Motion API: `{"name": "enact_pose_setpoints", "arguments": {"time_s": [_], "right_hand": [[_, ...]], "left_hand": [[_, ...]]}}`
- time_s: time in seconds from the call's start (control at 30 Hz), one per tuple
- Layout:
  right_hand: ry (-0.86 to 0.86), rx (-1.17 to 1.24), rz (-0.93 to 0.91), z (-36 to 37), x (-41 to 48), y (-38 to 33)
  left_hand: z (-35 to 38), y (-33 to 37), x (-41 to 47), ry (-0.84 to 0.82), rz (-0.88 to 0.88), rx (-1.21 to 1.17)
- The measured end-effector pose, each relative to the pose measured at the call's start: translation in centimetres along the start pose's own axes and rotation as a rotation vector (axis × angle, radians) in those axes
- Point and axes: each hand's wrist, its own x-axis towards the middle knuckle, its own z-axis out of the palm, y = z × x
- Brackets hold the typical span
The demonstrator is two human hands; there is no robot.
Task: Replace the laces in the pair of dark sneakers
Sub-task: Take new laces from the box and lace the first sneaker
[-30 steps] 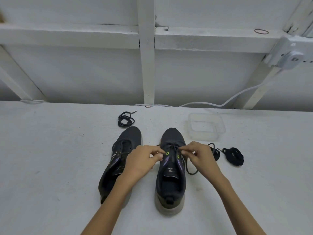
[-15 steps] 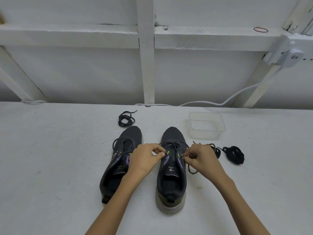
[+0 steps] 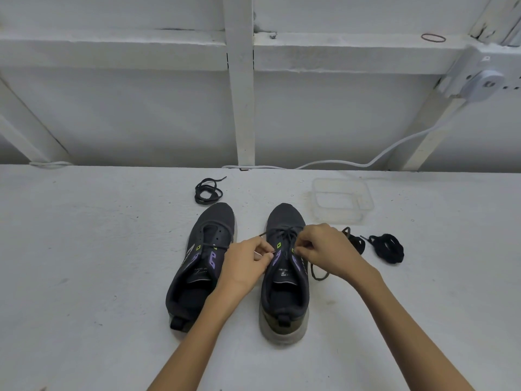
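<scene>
- The white desk [image 3: 84, 249] carries a pair of dark sneakers, side by side in the middle, toes to the far side and heels to the near side.
- The right sneaker [image 3: 284, 300] stands upright. It has purple and green marks by the eyelets and a pale sole.
- The left sneaker [image 3: 197, 266] is just beside it, tilted a bit to the left, w/ a thin dark strand across its upper eyelets.
- A dark lace [image 3: 287, 235] crosses the far eyelets of the right sneaker. One tip sticks out to the left and one loop lies on the desk at the right of this sneaker.
- The left hand [image 3: 248, 266] is at the left edge of the right sneaker, fingers curled, thumb and forefinger pinched together on sth thin; prob. the lace, but it is too small to tell.
- The right hand [image 3: 324, 249] is over the right eyelets, fingers curled, fingertips pinching the lace.
- A coiled lace [image 3: 207, 191] lies far from the left sneaker's toe, apart from it.
- A loose lace [image 3: 353, 239] lies just right of the right hand, and a lace bundle [image 3: 387, 248] lies further right.
- A clear container [image 3: 342, 200] stands far-right of the right sneaker.
- A white cable [image 3: 366, 164] runs along the far edge of the desk.
</scene>
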Motion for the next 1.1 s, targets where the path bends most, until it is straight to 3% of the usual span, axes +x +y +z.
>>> {"name": "enact_pose_setpoints", "arguments": {"time_s": [0.3,0.7,1.1], "right_hand": [[0.049,0.308,0.096,0.5,0.3,-0.3],[0.102,0.776,0.228,2.4,-0.1,-1.0],[0.075,0.931,0.248,2.6,-0.2,-0.9]], "left_hand": [[-0.6,0.2,0.0,0.003,-0.019,-0.134],[-1.1,1.5,1.2,0.011,0.095,0.12],[-1.1,2.9,2.0,-0.024,0.17,0.321]]}}
